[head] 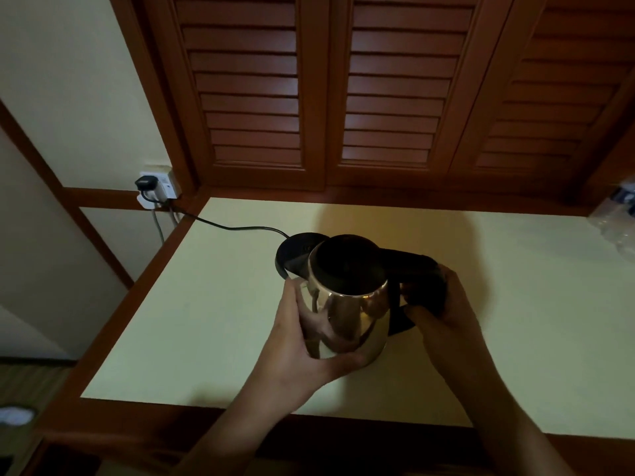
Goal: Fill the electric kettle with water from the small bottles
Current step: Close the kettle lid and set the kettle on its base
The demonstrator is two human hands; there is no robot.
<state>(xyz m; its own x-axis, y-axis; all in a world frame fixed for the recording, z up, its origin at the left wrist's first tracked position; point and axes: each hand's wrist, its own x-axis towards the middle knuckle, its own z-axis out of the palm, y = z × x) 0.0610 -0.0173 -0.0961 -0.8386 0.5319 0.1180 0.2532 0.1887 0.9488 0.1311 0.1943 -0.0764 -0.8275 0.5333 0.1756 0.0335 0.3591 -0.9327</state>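
A shiny metal electric kettle with a black lid and black handle stands near the middle of the pale counter. My left hand wraps around the kettle's body from the left and below. My right hand grips the black handle on the kettle's right. Behind the kettle lies its round black base. Small clear plastic bottles show at the far right edge, partly cut off by the frame.
A black cord runs from the base to a wall socket at the left corner. Dark wooden louvred doors rise behind the counter. A wooden edge frames the counter's left and front.
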